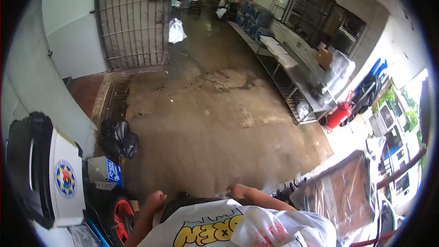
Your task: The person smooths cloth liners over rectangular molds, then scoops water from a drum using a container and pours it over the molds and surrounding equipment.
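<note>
My left hand (157,199) is curled into a fist in front of my body at the lower middle, with nothing showing in it. To its right, my right hand (238,191) is held out low over the wet floor, fingers curled in and no object visible. Neither hand touches anything I can see. Between and below them is my white shirt (206,228) with yellow lettering, and a white cloth (270,228) with red print lies over its right side. Nearest the left hand stands a motorcycle wheel (123,219) with a red rim.
Black garbage bags (119,137) sit beside a drain grate (120,96). A white box with a round emblem (66,178) is at left, near a metal gate (135,23). Along the right run a steel table (302,91), a red fire extinguisher (339,115) and a plastic-wrapped panel (338,192).
</note>
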The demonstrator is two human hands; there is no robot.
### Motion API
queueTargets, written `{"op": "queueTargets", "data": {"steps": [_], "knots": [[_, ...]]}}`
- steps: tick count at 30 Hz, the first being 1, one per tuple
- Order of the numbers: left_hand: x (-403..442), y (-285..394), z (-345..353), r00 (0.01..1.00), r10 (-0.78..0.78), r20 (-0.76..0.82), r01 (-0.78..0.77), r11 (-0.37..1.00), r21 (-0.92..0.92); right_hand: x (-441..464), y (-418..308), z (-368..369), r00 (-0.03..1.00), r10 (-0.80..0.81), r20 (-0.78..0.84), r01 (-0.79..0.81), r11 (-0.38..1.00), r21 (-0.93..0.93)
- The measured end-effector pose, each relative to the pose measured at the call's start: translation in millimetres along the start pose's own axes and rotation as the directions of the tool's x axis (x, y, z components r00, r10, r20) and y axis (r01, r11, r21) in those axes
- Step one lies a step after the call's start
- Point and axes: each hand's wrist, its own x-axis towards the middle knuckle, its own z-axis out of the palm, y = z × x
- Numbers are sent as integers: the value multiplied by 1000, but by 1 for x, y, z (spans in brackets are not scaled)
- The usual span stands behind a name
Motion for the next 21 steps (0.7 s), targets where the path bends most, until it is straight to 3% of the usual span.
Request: {"op": "queueTargets", "data": {"steps": [2,3,4,5,6,7,10,15,18,20,21], "knots": [[66,31,-49,981,156,-114,-161,986,-39,51,116,62,918,393,-50,-365,887,282],[95,55,-75,946,224,-235,-229,973,7,21,99,10,932,324,-159,-308,944,117],[123,81,-98,891,295,-346,-290,955,65,30,118,6,807,589,-48,-561,790,248],[152,100,-121,871,321,-373,-322,945,60,34,146,4,907,419,41,-399,887,-233],[181,115,-139,848,347,-401,-357,933,54,42,163,-6,693,652,308,-713,685,153],[208,129,-155,849,335,-409,-342,938,57,42,174,-14,623,674,396,-774,604,190],[298,148,-194,876,370,-309,-385,923,13,64,208,-46,651,620,439,-744,634,209],[459,108,-218,889,421,-180,-377,896,237,180,289,-120,724,530,442,-660,718,220],[523,97,-258,915,368,-164,-304,897,320,269,350,-195,845,361,394,-425,901,85],[550,101,-307,988,129,-81,-111,974,196,354,401,-265,941,131,311,-79,981,-176],[559,102,-327,988,94,-126,-77,989,129,399,430,-301,967,53,249,24,955,-295]]}}
